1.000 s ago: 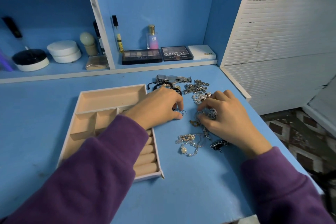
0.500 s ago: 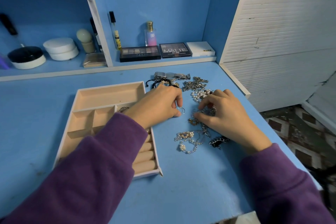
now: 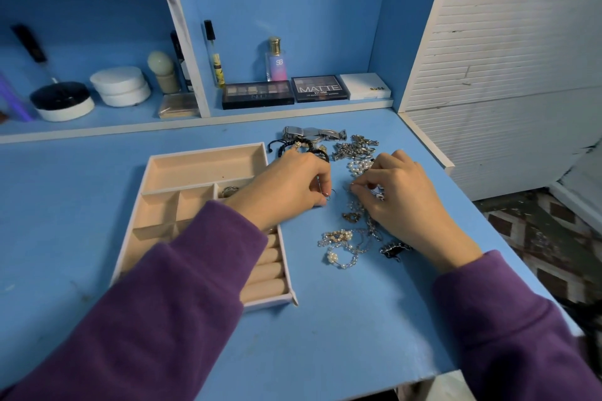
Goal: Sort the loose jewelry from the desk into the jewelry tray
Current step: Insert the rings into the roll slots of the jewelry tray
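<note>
- Head view, far left: a black-and-white round jar [image 3: 62, 102] and a white round container [image 3: 120, 86] stand on the low shelf behind the blue desk [image 3: 342, 319].
- The jewelry tray [image 3: 202, 169] lies flat on the desk's left half, its long axis running from the near edge away toward the shelf; the wide open compartment is at the far end, the padded ring rolls [image 3: 265, 273] at the near end. A small ring [image 3: 229, 191] sits in a middle compartment.
- The left hand [image 3: 286, 187], in a purple sleeve [image 3: 156, 303], reaches across the tray's right side, palm down, thumb and forefinger pinched together on a thin wire hoop [image 3: 326, 195] just right of the tray.
- On the shelf, an eyeshadow palette [image 3: 257, 94] with partly legible letters "N" and "D", a second palette [image 3: 319, 88] marked "MATTE", a perfume bottle [image 3: 277, 60] labelled "SB", and a white box [image 3: 365, 86] with small print too fine to read.
- Loose jewelry lies right of the tray: a metal watch [image 3: 312, 133] and a black cord bracelet [image 3: 293, 146] farthest away, silver chains [image 3: 353, 148], pearl beads [image 3: 358, 167], and a pearl chain [image 3: 338, 246] nearest.
- The right hand [image 3: 404, 202] rests on the pile, fingers curled, fingertips closed on a small piece [image 3: 378, 194] I cannot identify.
</note>
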